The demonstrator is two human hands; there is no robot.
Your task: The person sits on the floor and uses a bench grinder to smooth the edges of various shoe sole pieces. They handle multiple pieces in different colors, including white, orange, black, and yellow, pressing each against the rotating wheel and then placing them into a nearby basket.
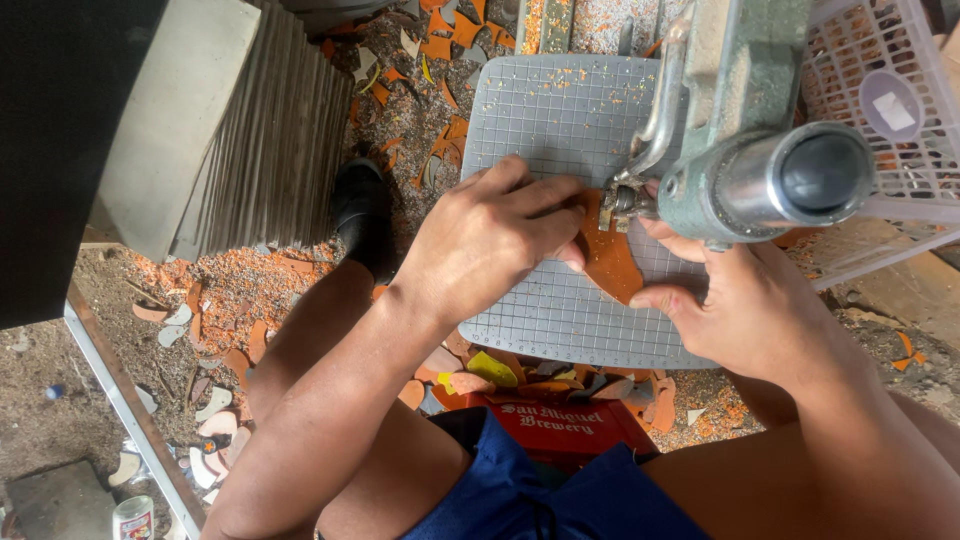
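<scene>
Head view, nearest at the bottom edge: a red crate [560, 428] sits between the knees, offcuts [470, 370] heaped on it. Above it, the right hand [745, 305] pinches the orange tile piece [610, 262] at its lower edge, while the left hand [490, 235], fingers pressed together, holds it flat on the gridded plate [545, 120] under the cutter head [745, 150]. Steady, even pressure and fingertips clear of the bit should serve best. Farther off, stacked grey tiles [255, 130] fill the upper left.
</scene>
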